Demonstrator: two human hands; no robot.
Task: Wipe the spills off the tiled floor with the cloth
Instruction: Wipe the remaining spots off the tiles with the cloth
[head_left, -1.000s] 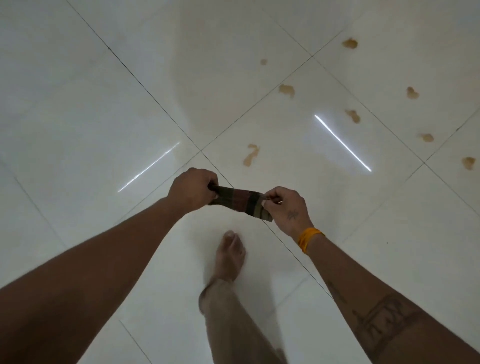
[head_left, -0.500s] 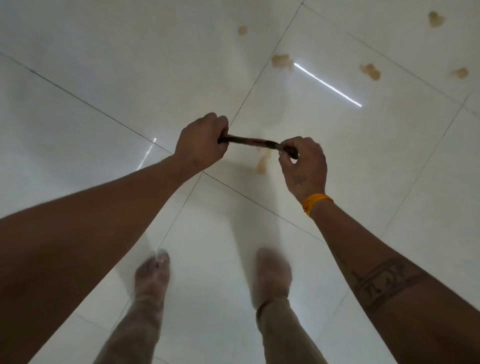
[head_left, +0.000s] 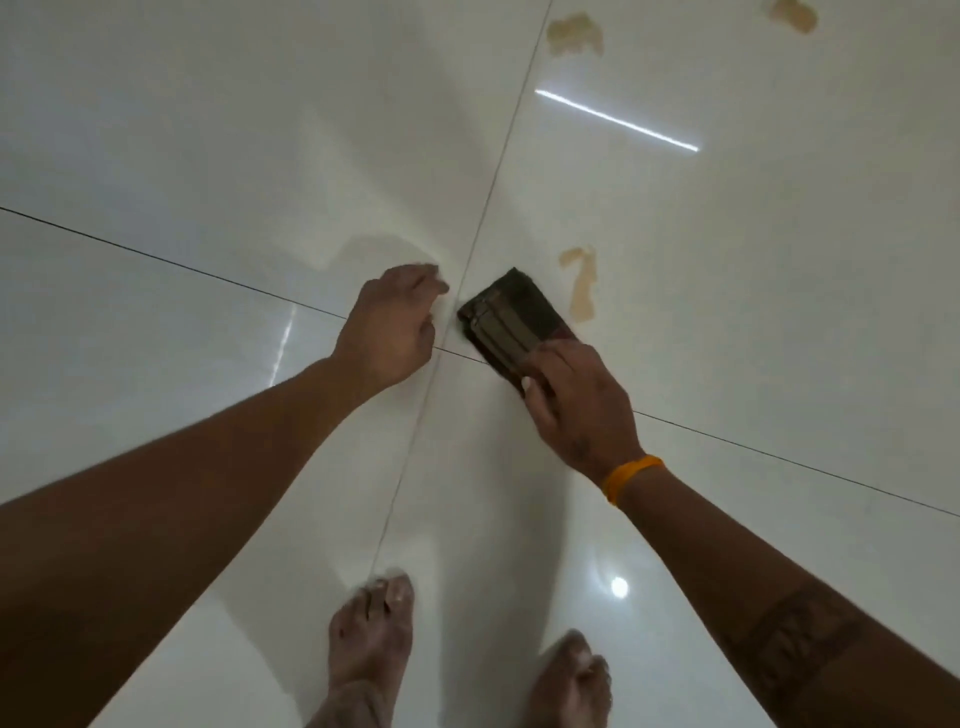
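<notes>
Glossy white floor tiles (head_left: 727, 312) meet at a grout cross under two outstretched bare arms, with tan spills (head_left: 581, 283) on the tile to the right and two more at the top edge. Gripping the folded dark cloth (head_left: 511, 319) by its near end between thumb and fingers, the right hand (head_left: 579, 402), an orange band (head_left: 631, 478) at its wrist, holds it just left of the nearest spill. Beside the cloth but apart from it, the left hand (head_left: 392, 325) is blurred, fingers loosely curled and holding nothing, while two bare feet (head_left: 371, 639) stand on the tiles below.
</notes>
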